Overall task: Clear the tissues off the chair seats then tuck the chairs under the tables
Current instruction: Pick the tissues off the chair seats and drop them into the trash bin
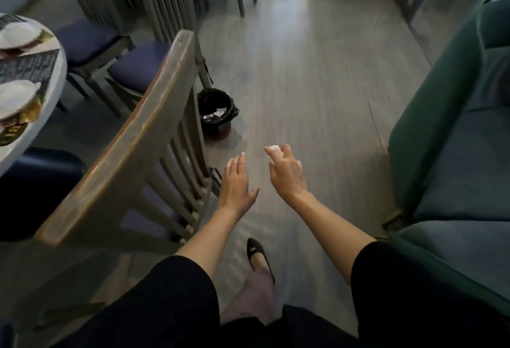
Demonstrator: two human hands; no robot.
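Observation:
My right hand (287,173) pinches a small crumpled white tissue (273,148) at its fingertips, held out over the grey floor. My left hand (237,182) hangs beside it with straight, relaxed fingers and holds nothing. Ahead on the floor stands a small bin (216,111) lined with a black bag, with white tissues inside. A grey wooden slat-back chair (132,137) with a blue seat stands at my left, its back close to my left hand.
A white round table (59,71) with plates and menus is at far left, with more blue-seated chairs (88,41) around it. A green upholstered bench (447,159) runs along the right. My foot in a black shoe (256,251) is on the aisle floor.

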